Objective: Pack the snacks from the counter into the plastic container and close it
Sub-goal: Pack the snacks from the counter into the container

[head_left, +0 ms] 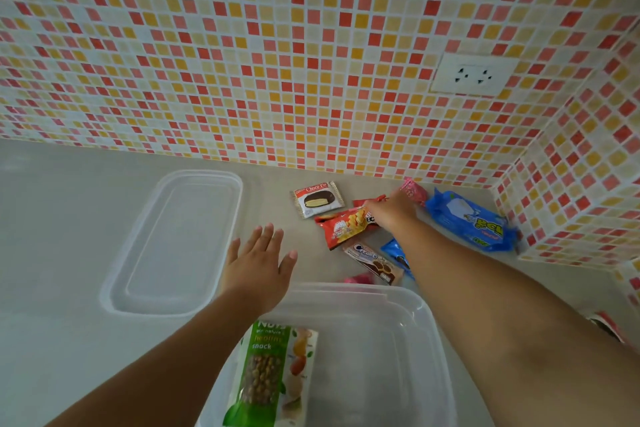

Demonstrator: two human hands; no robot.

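The clear plastic container (pixel 398 295) stands open at the near edge with a green nuts bag (pixel 273 367) lying in it. Its clear lid (pixel 180 243) lies flat on the counter to the left. My left hand (pixel 259 260) hovers open, fingers spread, between the lid and the container. My right hand (pixel 394 210) reaches into the snack pile, fingers curled onto a small red packet (pixel 367 202). Around it lie a Choco Pie (pixel 317 199), a red chips packet (pixel 344 227), a brown cookie packet (pixel 374 262), a small blue packet (pixel 394 251) and a large blue pack (pixel 471 218).
A pink packet (pixel 414 191) leans by the tiled back wall, and another pink wrapper (pixel 360 278) peeks out behind the container's far rim. The tiled side wall closes off the right corner. A white socket (pixel 472 74) sits on the wall. A red-white wrapper (pixel 606 324) shows at the right edge.
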